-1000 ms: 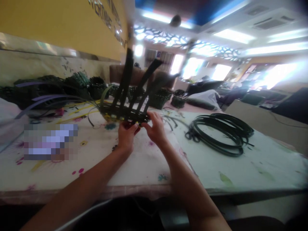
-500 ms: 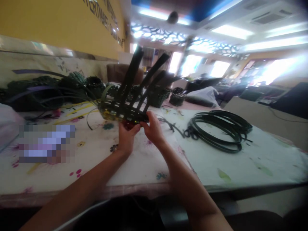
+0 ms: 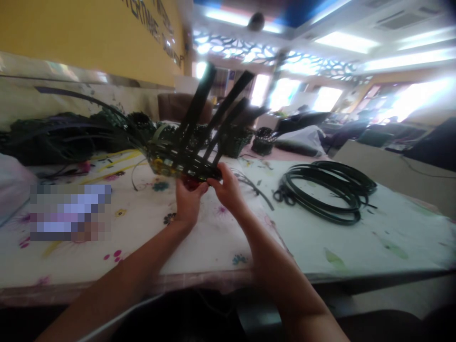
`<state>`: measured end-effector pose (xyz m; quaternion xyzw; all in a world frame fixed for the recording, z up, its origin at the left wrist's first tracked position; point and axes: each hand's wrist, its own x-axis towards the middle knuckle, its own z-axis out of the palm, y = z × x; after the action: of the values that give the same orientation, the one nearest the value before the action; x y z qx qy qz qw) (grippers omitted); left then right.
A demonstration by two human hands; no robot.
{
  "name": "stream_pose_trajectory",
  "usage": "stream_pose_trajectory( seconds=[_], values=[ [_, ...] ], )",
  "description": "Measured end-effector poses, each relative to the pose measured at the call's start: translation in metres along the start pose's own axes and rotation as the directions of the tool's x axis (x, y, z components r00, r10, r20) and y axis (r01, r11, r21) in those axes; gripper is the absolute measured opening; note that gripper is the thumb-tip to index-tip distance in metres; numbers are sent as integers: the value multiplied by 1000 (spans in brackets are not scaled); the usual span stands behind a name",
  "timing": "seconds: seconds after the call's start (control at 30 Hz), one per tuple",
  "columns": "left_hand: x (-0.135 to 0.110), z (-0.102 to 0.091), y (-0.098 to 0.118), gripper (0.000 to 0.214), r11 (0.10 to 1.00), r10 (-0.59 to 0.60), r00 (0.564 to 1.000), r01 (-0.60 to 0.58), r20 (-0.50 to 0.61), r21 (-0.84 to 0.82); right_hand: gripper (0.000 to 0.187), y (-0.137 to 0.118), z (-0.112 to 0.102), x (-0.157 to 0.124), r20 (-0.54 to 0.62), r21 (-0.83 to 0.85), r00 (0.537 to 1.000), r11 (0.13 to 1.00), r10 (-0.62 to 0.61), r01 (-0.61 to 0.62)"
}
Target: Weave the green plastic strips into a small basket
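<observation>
A partly woven dark green basket [image 3: 181,159] of flat strips is held tilted above the table, its long loose strips sticking up and out to the left. At its near lower edge, my left hand [image 3: 189,197] is closed, thumb pointing right. My right hand [image 3: 228,185] grips the near right corner, fingers pressed together. The two thumbs almost meet there. Some yellow shows in the weave at the left end. The fingers under the basket are hidden.
Coiled dark strips [image 3: 324,192] lie on the right of the flowered tablecloth [image 3: 221,247], with scissors [image 3: 284,194] beside them. Finished-looking woven baskets [image 3: 262,141] stand behind. A white plastic bag [image 3: 306,140] is at the back, and a blurred-out item [image 3: 71,211] lies left.
The basket has tilted slightly, its upright strips shifting a little right and the loose left strips swinging. Both hands keep their grip in nearly the same place.
</observation>
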<state>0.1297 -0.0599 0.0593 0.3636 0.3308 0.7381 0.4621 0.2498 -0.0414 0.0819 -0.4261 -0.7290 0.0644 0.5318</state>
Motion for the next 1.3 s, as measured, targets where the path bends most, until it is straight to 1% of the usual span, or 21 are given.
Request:
stream_pose_trajectory(
  seconds=[0.13, 0.23, 0.33, 0.43, 0.5, 0.6, 0.7, 0.8, 0.87, 0.97, 1.03, 1.17, 1.3],
  values=[
    [2, 4, 3, 50, 1000, 14, 1000, -14, 3, -6, 12, 3, 3, -1, 1, 11, 1000, 1000, -13, 13],
    [5, 4, 2, 50, 999, 30, 999, -29, -29, 20, 6, 6, 6, -1, -7, 19, 1000, 999, -29, 29],
    [6, 5, 1, 52, 999, 35, 999, -34, -41, 27, 8, 7, 6, -1, 17, 51, 1000, 999, -17, 16],
    [5, 5, 2, 52, 999, 30, 999, -29, -45, 29, 14, 5, 4, -1, 46, 79, 999, 997, -11, 7],
    [4, 6, 4, 51, 999, 25, 998, -24, -51, 28, 19, 2, 3, -2, -4, 67, 1000, 998, -3, 3],
    [4, 8, 6, 51, 1000, 18, 998, -17, -61, 17, 23, -5, 6, -7, -161, 32, 987, 999, 4, 1],
    [6, 9, 7, 51, 1000, 14, 997, -13, -74, 15, 19, -11, 12, -13, -275, -60, 957, 995, -92, 79],
    [9, 7, 8, 52, 1000, 7, 996, -7, -87, 2, 21, -16, 18, -18, -334, -180, 923, 974, -193, 139],
    [11, 6, 10, 51, 1000, 2, 995, -4, -96, -17, 21, -18, 21, -20, -315, -210, 920, 962, -233, 172],
    [13, 5, 13, 49, 999, 0, 994, -4, -111, -39, 24, -18, 27, -22, -242, -207, 925, 947, -292, 245],
    [14, 5, 14, 49, 999, 3, 992, -9, -123, -49, 26, -18, 30, -23, -225, -212, 921, 938, -318, 273],
    [15, 6, 16, 48, 998, 10, 991, -18, -130, -57, 27, -19, 30, -22, -192, -212, 932, 941, -306, 265],
    [15, 5, 15, 48, 997, 5, 993, -14, -120, -71, 25, -21, 27, -21, -157, -168, 945, 951, -287, 261]
  ],
)
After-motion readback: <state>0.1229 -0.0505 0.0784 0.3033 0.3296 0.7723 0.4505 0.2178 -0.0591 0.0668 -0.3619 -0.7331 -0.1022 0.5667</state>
